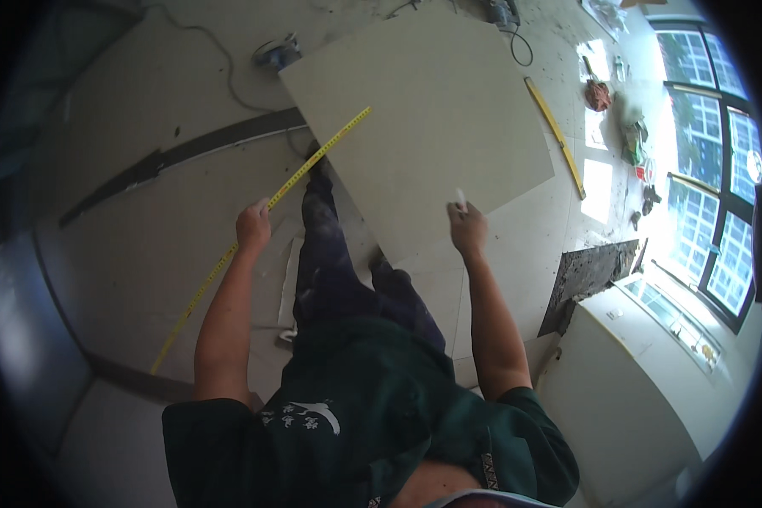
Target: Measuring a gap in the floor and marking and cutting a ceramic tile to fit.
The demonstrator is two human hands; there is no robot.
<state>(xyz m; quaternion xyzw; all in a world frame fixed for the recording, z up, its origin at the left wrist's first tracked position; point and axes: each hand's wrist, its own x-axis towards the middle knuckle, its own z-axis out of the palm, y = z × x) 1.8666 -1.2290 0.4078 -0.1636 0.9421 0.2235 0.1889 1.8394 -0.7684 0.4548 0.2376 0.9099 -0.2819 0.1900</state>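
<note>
My left hand (252, 227) is closed around the yellow blade of a tape measure (317, 156). One length of the blade reaches up and right, its tip over a large beige slab (432, 110); the other length runs down and left past my forearm. My right hand (467, 229), above the slab's near right edge, grips a small whitish stick-like thing (461, 196), too blurred to name. The slab lies flat in front of my legs, and one foot is beside its left edge.
A yellow straightedge or level (557, 140) lies right of the slab. At its far left corner sits a blue power tool (278, 52) with a cord. A long dark strip (220, 140) crosses the left floor. Rough broken patch (588, 275) and white cabinet (626, 372) are at right.
</note>
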